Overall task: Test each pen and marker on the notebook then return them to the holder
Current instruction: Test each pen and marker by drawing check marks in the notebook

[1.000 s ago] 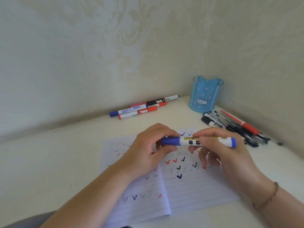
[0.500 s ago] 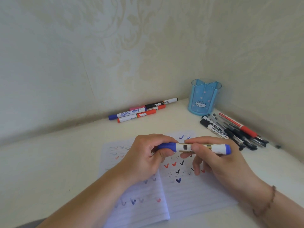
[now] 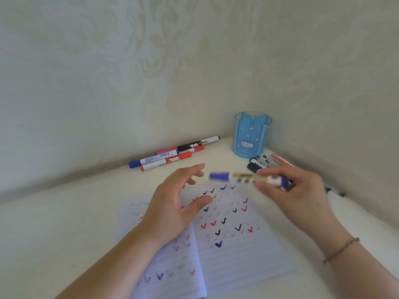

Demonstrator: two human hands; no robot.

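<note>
My right hand (image 3: 295, 195) pinches a blue-capped white marker (image 3: 239, 177) by its tail end and holds it level above the open notebook (image 3: 237, 251). The cap is on and points left. My left hand (image 3: 179, 203) hovers just left of the cap with fingers spread, touching nothing. Red, black and blue ticks cover the notebook's pages. The blue pen holder (image 3: 250, 134) stands in the corner behind, with nothing showing above its rim. The marker and my right hand are blurred.
Several markers (image 3: 170, 156) lie in a row along the back wall to the left of the holder. A heap of pens and markers (image 3: 269, 162) lies by the right wall, partly behind my right hand. Walls close in the table at back and right.
My left hand has let go of the marker's cap end and opened, drawing slightly left. My right hand has carried the capped marker a little to the right.
</note>
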